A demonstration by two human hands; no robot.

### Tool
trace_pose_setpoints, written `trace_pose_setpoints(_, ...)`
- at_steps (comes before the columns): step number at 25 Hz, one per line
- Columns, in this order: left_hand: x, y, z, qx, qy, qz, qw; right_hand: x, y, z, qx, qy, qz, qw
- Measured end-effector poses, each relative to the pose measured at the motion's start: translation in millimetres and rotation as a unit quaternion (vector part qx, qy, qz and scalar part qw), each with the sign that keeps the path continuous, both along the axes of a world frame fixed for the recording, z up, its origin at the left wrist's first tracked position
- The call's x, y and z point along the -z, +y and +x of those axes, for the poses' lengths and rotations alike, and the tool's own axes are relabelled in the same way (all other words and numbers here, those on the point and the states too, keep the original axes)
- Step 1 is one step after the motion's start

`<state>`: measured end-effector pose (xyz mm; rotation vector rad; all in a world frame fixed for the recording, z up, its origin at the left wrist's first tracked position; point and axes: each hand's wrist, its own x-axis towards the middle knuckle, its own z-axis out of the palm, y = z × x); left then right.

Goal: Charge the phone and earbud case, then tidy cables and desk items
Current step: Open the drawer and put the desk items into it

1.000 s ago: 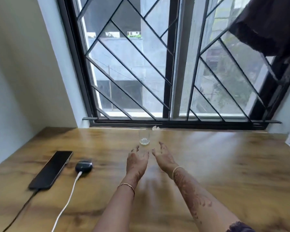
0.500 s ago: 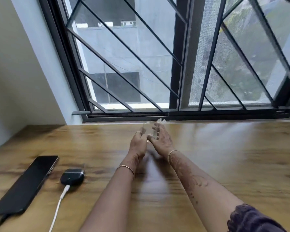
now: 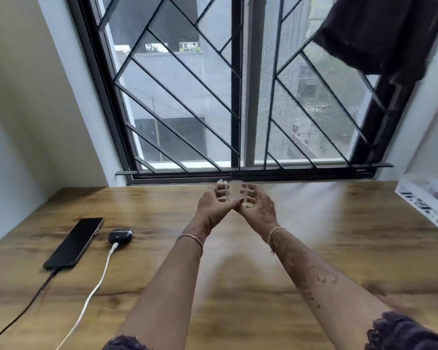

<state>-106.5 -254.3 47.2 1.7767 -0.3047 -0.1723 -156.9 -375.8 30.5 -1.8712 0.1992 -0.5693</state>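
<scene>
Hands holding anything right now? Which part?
Yes: a small clear glass, cupped by its sides between the left hand and the right hand.

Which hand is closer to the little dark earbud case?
Left. The left hand is up by the clear glass cup, with the small dark earbud case off to its left. The right hand is farther away.

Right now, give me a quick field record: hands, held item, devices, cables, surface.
left hand: closed on glass, grip from the left
right hand: closed on glass, grip from the right
held item: small clear drinking glass, near window sill
devices: black slab phone, dark rounded earbud case, side by side
cables: black cable into phone, white cable into case
surface: brown wood-grain desk
</scene>
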Motion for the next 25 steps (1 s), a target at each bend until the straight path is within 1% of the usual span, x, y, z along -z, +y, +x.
trace_pose_setpoints(3, -22.2, -15.7, -76.0, 0.032, 0.002, 0.017, 0.999, -16.7, -20.8, -83.8, 0.0, 0.007, 0.015, 1.0)
trace_pose_setpoints(7, -30.5, -48.5, -189.9, 0.079, 0.041, 0.022, 0.996, -18.6, -62.1, -196.6, 0.012, 0.045, -0.009, 0.999)
trace_pose_setpoints(10, -22.1, -75.1, -258.5, 0.1, 0.059, 0.027, 0.993, -13.2, -88.4, -269.4, 0.035, 0.083, -0.03, 0.996)
trace_pose_setpoints(14, 2.9, -119.4, -337.3, 0.128, 0.079, 0.058, 0.987, 12.2, -126.8, -357.8, 0.059, 0.113, -0.011, 0.992)
trace_pose_setpoints(17, 24.2, -147.7, -379.0, 0.151, 0.074, 0.069, 0.983, 25.5, -155.2, -407.5, 0.064, 0.148, -0.011, 0.987)
trace_pose_setpoints(20, 50.8, -171.2, -404.5, 0.174, 0.071, 0.094, 0.978, 45.5, -177.3, -442.1, 0.101, 0.181, -0.029, 0.978)
trace_pose_setpoints(22, 70.0, -186.9, -413.9, 0.186, 0.077, 0.123, 0.972, 60.9, -188.5, -457.7, 0.126, 0.203, -0.046, 0.97)
trace_pose_setpoints(25, 91.9, -205.9, -423.6, 0.212, 0.074, 0.173, 0.959, 78.5, -199.8, -472.1, 0.137, 0.241, -0.061, 0.959)
